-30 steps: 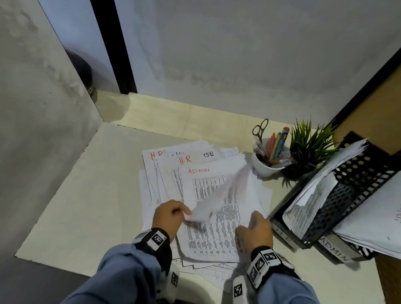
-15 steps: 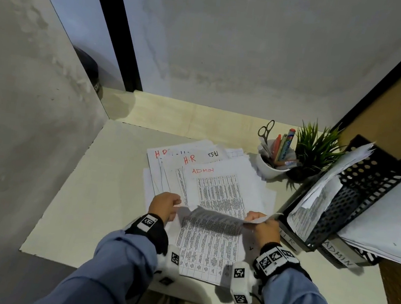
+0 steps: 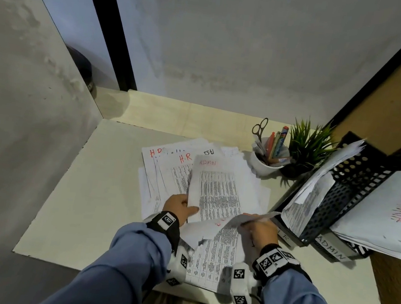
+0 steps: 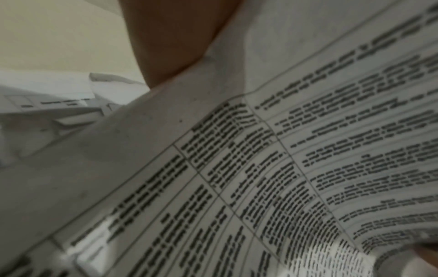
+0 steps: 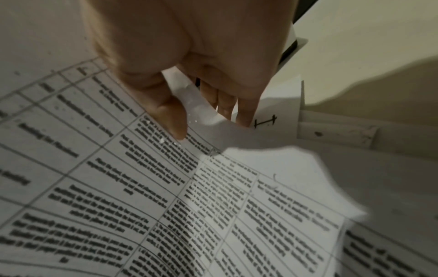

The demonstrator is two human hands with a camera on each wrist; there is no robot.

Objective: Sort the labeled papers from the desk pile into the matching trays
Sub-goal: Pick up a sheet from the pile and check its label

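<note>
Both hands [image 3: 259, 229] pinch sheets [image 3: 216, 197] firmly.

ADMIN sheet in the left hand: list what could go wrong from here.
1. The ADMIN sheet is pinched only at its lower edge by the left hand, so it may flop or slip.
2. The right hand grips another sheet that curls; it might crease.

Head view looks down over the desk [image 3: 64, 210]; both wrist views sit close above its printed papers [image 4: 308, 168].
</note>
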